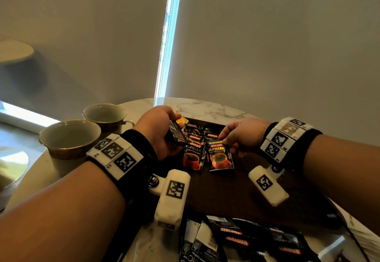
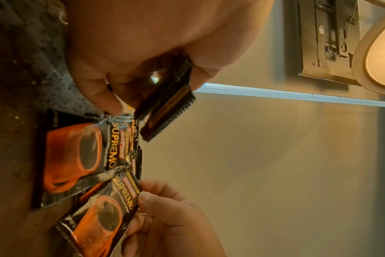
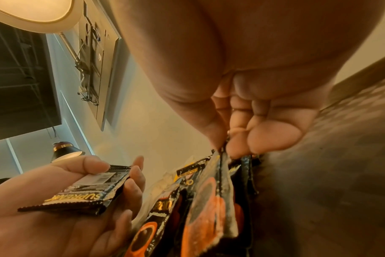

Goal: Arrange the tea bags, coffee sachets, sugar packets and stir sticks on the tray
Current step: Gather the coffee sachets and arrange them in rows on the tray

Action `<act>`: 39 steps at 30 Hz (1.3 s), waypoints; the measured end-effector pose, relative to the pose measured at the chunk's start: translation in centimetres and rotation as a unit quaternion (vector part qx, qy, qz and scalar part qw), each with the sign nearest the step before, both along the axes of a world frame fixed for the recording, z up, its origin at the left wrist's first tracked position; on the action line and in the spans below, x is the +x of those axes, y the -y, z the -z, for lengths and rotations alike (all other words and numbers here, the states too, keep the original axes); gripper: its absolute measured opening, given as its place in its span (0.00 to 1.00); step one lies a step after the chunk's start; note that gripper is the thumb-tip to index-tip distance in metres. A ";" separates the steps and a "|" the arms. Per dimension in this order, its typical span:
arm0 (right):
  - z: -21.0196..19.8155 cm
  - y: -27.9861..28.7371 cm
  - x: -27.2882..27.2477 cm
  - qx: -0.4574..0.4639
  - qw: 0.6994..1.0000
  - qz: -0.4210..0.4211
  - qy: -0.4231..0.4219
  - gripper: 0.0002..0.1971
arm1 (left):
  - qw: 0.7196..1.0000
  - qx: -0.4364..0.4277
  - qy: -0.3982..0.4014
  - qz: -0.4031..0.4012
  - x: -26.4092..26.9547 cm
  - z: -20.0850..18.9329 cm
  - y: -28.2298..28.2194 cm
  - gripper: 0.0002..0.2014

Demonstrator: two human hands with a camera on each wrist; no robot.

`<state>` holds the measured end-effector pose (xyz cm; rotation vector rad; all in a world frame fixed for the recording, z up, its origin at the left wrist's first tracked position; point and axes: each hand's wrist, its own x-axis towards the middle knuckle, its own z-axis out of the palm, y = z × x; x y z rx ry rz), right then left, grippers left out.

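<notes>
Head view: the right hand pinches the top edge of a coffee sachet lying lengthwise toward the person on the dark tray. Just beside it, the left hand grips a small stack of sachets, so the right is nearer

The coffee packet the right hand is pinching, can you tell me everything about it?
The coffee packet is a small, shiny black foil sachet with a red cup of dark coffee pictured and "SUPREMO" in gold letters. Its edges are crimped. It lies at the front of a row of overlapping packets on the dark tray, beside a matching one. The right hand pinches its top edge between thumb and fingertips.
</notes>
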<state>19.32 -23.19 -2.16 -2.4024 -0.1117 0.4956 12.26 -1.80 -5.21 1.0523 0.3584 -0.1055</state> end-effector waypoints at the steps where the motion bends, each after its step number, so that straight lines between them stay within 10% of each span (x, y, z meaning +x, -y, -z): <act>1: 0.0 0.0 -0.1 -0.002 1.000 0.001 -0.001 0.09 | 1.000 -0.002 0.000 0.002 0.0 0.0 0.0 0.14; 24: -0.5 -0.5 -0.9 -0.060 0.993 -0.042 0.097 0.04 | 0.988 0.038 -0.018 0.147 0.3 0.6 0.4 0.18; 39: -0.1 -1.8 -3.2 -0.091 0.960 -0.212 -0.158 0.07 | 0.985 0.038 -0.020 0.165 0.0 0.4 0.6 0.23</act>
